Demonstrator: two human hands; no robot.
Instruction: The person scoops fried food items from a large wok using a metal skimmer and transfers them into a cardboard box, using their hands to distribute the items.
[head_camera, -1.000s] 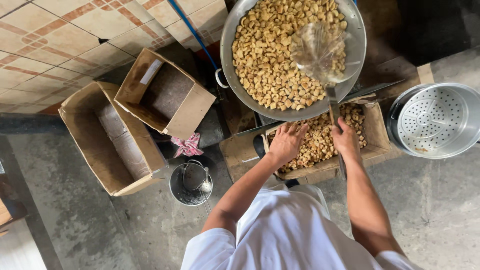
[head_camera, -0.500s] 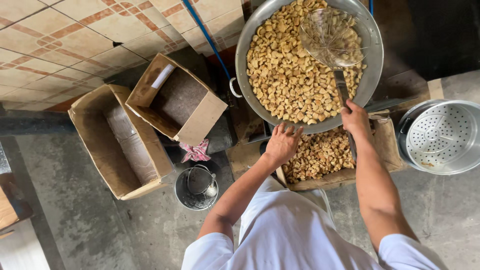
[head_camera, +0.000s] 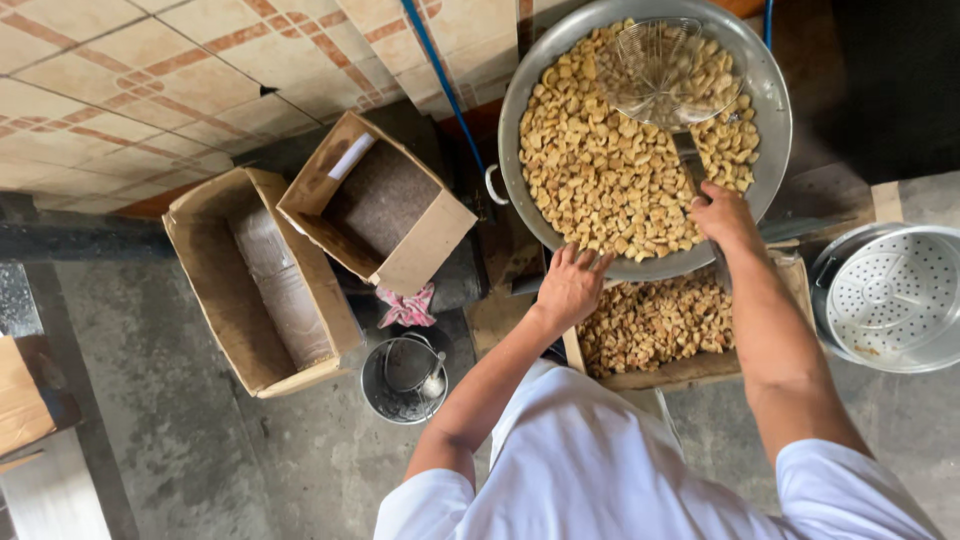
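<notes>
A wide pan (head_camera: 640, 150) of fried pieces sits ahead, a wire skimmer (head_camera: 665, 70) resting in it. Directly below lies a tray (head_camera: 690, 370) of pieces. A perforated steamer pot (head_camera: 890, 300) stands right. Left, 2 cardboard boxes (head_camera: 260, 290) sit beside a small bucket (head_camera: 400, 380) on the floor (head_camera: 160, 430).

One head-worn camera looks steeply down, fairly near, at the metal pan (head_camera: 515, 130).
</notes>
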